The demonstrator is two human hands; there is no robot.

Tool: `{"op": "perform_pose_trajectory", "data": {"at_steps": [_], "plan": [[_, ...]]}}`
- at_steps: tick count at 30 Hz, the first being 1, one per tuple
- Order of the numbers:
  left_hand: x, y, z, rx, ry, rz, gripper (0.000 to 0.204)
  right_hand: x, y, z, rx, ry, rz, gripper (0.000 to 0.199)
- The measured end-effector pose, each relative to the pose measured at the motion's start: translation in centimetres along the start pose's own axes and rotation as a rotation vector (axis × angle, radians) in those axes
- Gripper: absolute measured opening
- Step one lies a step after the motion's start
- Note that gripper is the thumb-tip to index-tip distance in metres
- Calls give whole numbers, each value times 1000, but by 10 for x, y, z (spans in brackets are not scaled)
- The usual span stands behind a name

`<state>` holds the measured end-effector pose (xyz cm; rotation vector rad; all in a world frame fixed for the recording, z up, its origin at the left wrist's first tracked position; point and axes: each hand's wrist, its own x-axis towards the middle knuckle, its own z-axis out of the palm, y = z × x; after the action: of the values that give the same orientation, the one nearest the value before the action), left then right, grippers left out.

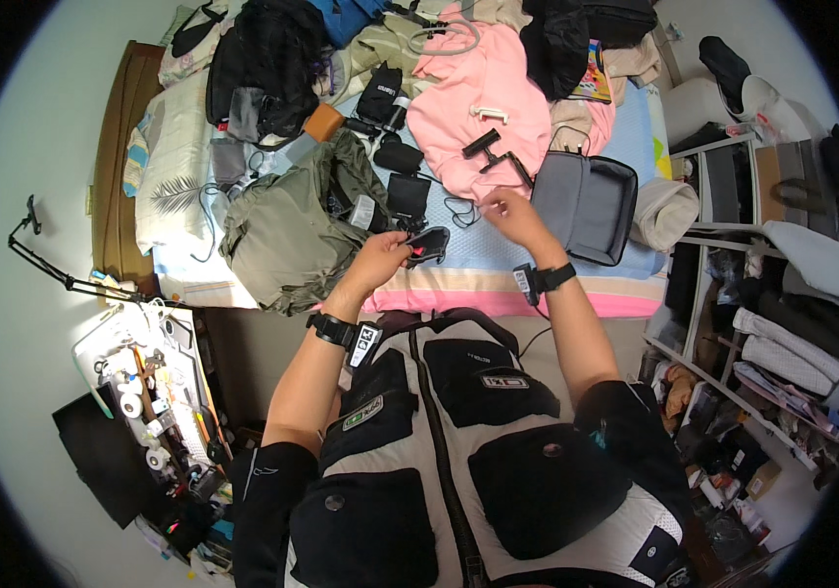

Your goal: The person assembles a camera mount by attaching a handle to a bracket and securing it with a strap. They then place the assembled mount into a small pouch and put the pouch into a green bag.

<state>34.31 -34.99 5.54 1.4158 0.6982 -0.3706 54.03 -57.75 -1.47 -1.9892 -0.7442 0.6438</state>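
Note:
My left hand (380, 263) is closed on the edge of a small black piece with a red spot (429, 245), held over the near side of the bed. To its right, my right hand (511, 218) has its fingers drawn together; whether anything small is between them I cannot make out. Just beyond the right hand, a black T-shaped bracket (498, 157) lies on pink cloth (458, 98). A thin black cable (460, 210) is coiled between the hands. Next to the right forearm lies an opened grey zip case (586, 204). Black pouches (407, 196) lie beyond the left hand.
An olive-green jacket or bag (287, 230) spreads left of my left hand. Farther back are a black backpack (267, 69), an orange box (323, 122) and a white clamp-like piece (489, 115). A cluttered desk (160, 382) stands left, open shelves (733, 294) right.

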Motion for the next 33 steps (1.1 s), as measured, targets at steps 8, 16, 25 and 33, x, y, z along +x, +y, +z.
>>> {"op": "perform_pose_trajectory", "data": {"at_steps": [8, 16, 25, 33], "plan": [[55, -67, 7, 68, 58, -58, 25, 65, 150, -24, -326, 282, 335, 51], [86, -81, 17, 26, 120, -55, 27, 101, 154, -11, -413, 14, 658, 58], [100, -46, 3, -92, 173, 0, 34, 87, 100, -26, 348, -43, 703, 26], [78, 47, -21, 12, 120, 311, 43, 11, -38, -68, 95, -270, 408, 24]]}}
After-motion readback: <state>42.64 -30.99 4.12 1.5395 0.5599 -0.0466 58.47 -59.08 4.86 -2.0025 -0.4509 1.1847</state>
